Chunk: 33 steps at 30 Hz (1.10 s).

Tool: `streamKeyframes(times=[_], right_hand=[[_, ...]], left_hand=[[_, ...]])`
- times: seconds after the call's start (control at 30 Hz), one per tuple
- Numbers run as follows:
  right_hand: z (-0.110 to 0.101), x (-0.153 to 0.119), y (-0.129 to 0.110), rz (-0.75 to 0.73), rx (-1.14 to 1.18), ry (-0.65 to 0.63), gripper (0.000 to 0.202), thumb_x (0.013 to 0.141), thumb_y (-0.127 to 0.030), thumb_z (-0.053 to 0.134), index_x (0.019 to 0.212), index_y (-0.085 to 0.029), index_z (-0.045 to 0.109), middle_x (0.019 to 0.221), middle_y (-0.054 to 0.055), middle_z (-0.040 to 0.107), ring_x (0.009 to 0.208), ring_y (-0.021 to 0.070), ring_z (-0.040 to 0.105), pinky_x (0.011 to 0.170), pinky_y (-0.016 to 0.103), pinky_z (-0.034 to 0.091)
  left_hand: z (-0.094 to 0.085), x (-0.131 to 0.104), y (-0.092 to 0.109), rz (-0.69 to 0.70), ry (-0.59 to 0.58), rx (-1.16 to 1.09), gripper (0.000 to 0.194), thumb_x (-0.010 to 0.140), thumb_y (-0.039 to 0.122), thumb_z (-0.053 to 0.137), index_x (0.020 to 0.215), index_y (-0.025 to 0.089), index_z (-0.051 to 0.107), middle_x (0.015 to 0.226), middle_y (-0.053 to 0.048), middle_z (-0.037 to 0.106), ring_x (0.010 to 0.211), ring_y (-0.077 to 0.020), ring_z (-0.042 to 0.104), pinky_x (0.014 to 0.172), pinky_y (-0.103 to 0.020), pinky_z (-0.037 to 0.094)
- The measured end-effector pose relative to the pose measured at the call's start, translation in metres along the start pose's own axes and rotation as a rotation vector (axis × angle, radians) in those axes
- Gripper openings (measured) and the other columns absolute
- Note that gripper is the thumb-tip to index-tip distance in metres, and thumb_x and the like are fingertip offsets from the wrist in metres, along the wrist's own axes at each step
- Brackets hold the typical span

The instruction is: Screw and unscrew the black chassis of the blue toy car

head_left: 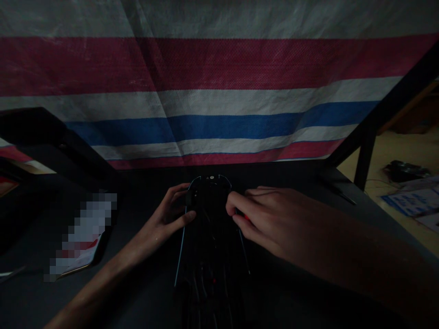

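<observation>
A long black device with thin light-blue edges (209, 228), shaped somewhat like a toy car chassis, lies in front of me on the dark table. Its details are lost in the dim light. My left hand (174, 212) holds its left side near the far end, the thumb on top and the fingers along the edge. At the right edge, the fingers of my right hand (262, 214) are closed in a pinch. A small red bit (247, 218) shows between them; the rest of it is hidden. Wires or slim ridges (202, 283) run along the device's near end.
A phone (84, 237), its screen partly pixelated, rests at the left beside a dark stand (61, 146). Behind hangs a striped tarp (219, 105). A thin tool (346, 197) lies near the table's right edge, beside a black frame post (365, 157). Papers (414, 201) lie beyond.
</observation>
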State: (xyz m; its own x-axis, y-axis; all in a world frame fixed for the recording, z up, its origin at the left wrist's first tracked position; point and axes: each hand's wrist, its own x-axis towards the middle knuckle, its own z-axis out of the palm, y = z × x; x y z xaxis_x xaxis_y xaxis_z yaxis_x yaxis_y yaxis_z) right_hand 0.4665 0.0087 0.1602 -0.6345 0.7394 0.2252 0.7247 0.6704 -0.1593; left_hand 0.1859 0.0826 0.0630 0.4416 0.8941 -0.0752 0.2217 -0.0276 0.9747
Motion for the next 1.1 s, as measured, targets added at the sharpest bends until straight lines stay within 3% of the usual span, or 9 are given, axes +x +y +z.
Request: streamKeyframes(times=[0.17, 0.33, 0.47, 0.6, 0.73, 0.9, 1.03, 1.1], right_hand=[[0.0008, 0.0002, -0.0022, 0.0, 0.028, 0.022, 0.023, 0.1, -0.009, 0.057, 0.121, -0.019, 0.06, 0.103, 0.003, 0.072, 0.094, 0.0214, 0.069, 0.083, 0.036, 0.047], [-0.0027, 0.0003, -0.0031, -0.003, 0.027, -0.027, 0.013, 0.103, -0.012, 0.055, 0.112, -0.02, 0.061, 0.091, 0.0, 0.067, 0.074, 0.0176, 0.063, 0.067, 0.035, 0.041], [-0.0064, 0.0011, -0.0035, 0.012, 0.096, -0.032, 0.014, 0.099, -0.01, 0.061, 0.11, -0.02, 0.061, 0.095, 0.0, 0.068, 0.085, 0.0179, 0.066, 0.072, 0.032, 0.043], [-0.0066, 0.0013, -0.0032, 0.03, 0.068, -0.038, 0.01, 0.104, -0.012, 0.056, 0.106, -0.022, 0.06, 0.088, -0.001, 0.067, 0.074, 0.0175, 0.062, 0.068, 0.034, 0.039], [-0.0051, 0.0001, -0.0036, 0.01, 0.132, -0.031, 0.018, 0.1, -0.009, 0.06, 0.113, -0.022, 0.059, 0.097, 0.0, 0.069, 0.086, 0.018, 0.066, 0.076, 0.032, 0.043], [-0.0031, 0.0001, -0.0015, 0.022, 0.073, -0.051, 0.013, 0.104, -0.013, 0.055, 0.111, -0.022, 0.059, 0.091, -0.001, 0.066, 0.075, 0.0178, 0.063, 0.068, 0.034, 0.039], [-0.0066, 0.0017, -0.0014, 0.002, 0.157, -0.035, 0.025, 0.095, -0.006, 0.059, 0.115, -0.021, 0.059, 0.1, 0.0, 0.068, 0.09, 0.0174, 0.066, 0.077, 0.031, 0.043], [-0.0076, 0.0027, -0.0019, 0.039, 0.148, -0.041, 0.021, 0.097, -0.007, 0.059, 0.113, -0.02, 0.06, 0.097, 0.0, 0.068, 0.089, 0.018, 0.066, 0.076, 0.032, 0.043]], left_hand=[[-0.0007, -0.0004, -0.0009, 0.011, -0.005, 0.02, 0.061, 0.098, 0.054, 0.075, 0.151, 0.038, 0.048, 0.165, -0.006, 0.053, 0.154, -0.0372, 0.048, 0.124, -0.053, 0.046], [-0.0018, 0.0009, -0.0038, 0.005, -0.015, -0.001, 0.061, 0.098, 0.053, 0.076, 0.15, 0.038, 0.048, 0.164, -0.006, 0.053, 0.154, -0.0369, 0.047, 0.123, -0.051, 0.047], [-0.0015, 0.0028, -0.0048, -0.002, -0.013, -0.017, 0.061, 0.098, 0.053, 0.076, 0.15, 0.04, 0.048, 0.164, -0.005, 0.055, 0.152, -0.0368, 0.051, 0.123, -0.052, 0.047], [-0.0013, 0.0031, -0.0048, 0.003, -0.015, -0.015, 0.061, 0.098, 0.054, 0.076, 0.15, 0.038, 0.047, 0.164, -0.006, 0.054, 0.15, -0.0379, 0.053, 0.122, -0.053, 0.049], [-0.0018, 0.0022, -0.0054, 0.006, -0.02, -0.002, 0.06, 0.099, 0.054, 0.075, 0.15, 0.04, 0.048, 0.165, -0.004, 0.052, 0.153, -0.0365, 0.049, 0.125, -0.052, 0.046], [-0.0019, 0.0022, -0.0059, -0.012, -0.016, -0.027, 0.062, 0.097, 0.055, 0.077, 0.149, 0.04, 0.047, 0.164, -0.004, 0.052, 0.151, -0.0362, 0.051, 0.124, -0.053, 0.047], [-0.0023, 0.0016, -0.0054, -0.012, -0.016, -0.022, 0.061, 0.099, 0.055, 0.076, 0.151, 0.042, 0.047, 0.165, -0.003, 0.051, 0.152, -0.0369, 0.049, 0.123, -0.054, 0.047], [-0.0023, 0.001, -0.0048, -0.005, -0.02, -0.021, 0.06, 0.099, 0.054, 0.075, 0.151, 0.042, 0.047, 0.164, -0.003, 0.053, 0.152, -0.0369, 0.05, 0.124, -0.054, 0.045]])
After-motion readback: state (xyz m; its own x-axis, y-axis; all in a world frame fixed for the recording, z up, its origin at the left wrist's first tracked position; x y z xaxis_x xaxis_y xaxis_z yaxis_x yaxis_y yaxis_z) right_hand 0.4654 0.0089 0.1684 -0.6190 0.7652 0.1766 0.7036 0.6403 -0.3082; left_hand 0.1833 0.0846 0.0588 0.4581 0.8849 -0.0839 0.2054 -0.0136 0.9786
